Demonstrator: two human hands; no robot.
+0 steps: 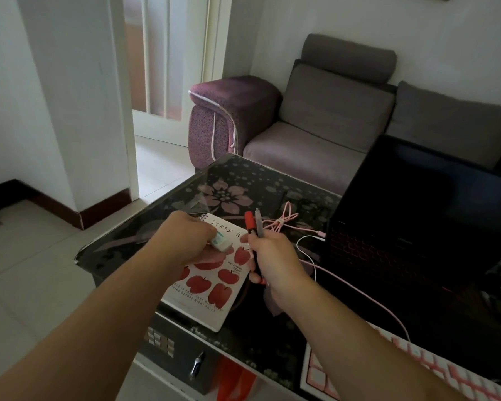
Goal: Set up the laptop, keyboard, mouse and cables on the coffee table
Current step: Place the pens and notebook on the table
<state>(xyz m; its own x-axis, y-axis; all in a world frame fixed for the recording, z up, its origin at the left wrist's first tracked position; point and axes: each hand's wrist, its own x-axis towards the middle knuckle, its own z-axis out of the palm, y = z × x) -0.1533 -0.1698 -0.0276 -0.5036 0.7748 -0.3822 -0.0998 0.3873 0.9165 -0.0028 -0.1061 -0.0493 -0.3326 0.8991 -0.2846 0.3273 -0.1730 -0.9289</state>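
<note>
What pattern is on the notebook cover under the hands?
Red apples on white, with black lettering, on the spiral notebook; the head view shows it.

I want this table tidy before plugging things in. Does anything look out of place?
The notebook lies askew, its corner jutting past the table edge. A pink cable sits in a loose tangle beside the laptop.

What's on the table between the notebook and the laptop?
In the head view, a bundled pink cable and a loose white cable lie between notebook and laptop.
</note>
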